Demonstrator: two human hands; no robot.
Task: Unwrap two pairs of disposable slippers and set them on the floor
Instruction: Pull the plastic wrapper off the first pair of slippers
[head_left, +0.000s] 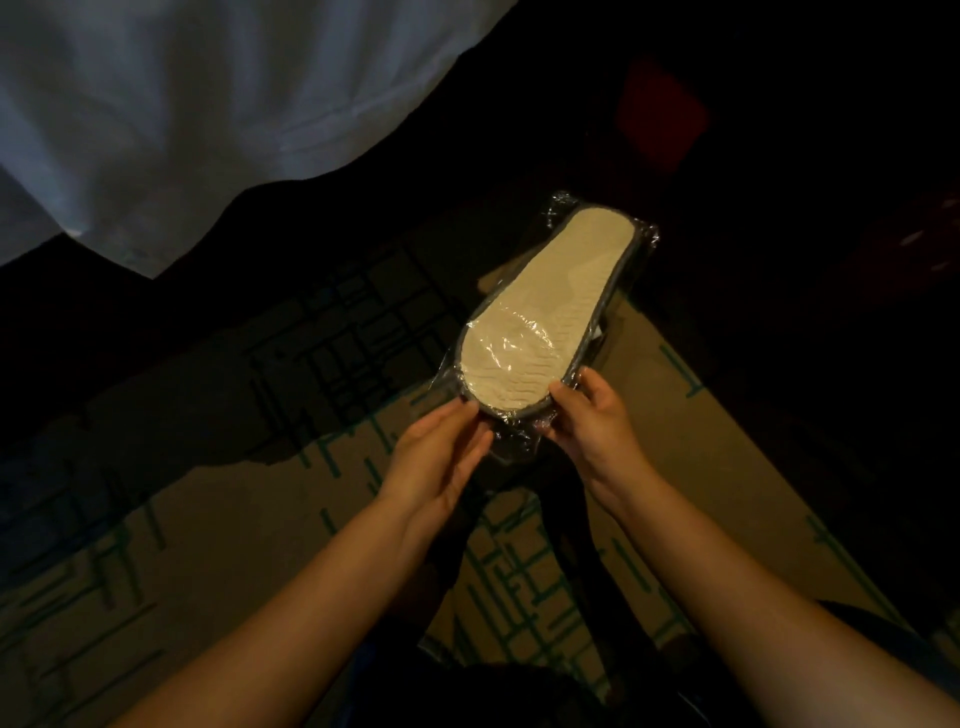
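A pack of disposable slippers (545, 306) sealed in clear plastic wrap is held in the air in front of me, its beige ribbed sole facing up and edged in grey. My left hand (441, 457) pinches the near end of the pack from the left. My right hand (592, 415) pinches the same end from the right, thumb on top of the sole. Crumpled plastic bunches between the two hands. No second pack is in view.
Below lies a beige carpet (218, 519) with dark and green line patterns. A white bed sheet (182, 104) hangs at the upper left. A dim red object (660, 114) stands in the dark upper right. My dark-clad legs (561, 530) show between my arms.
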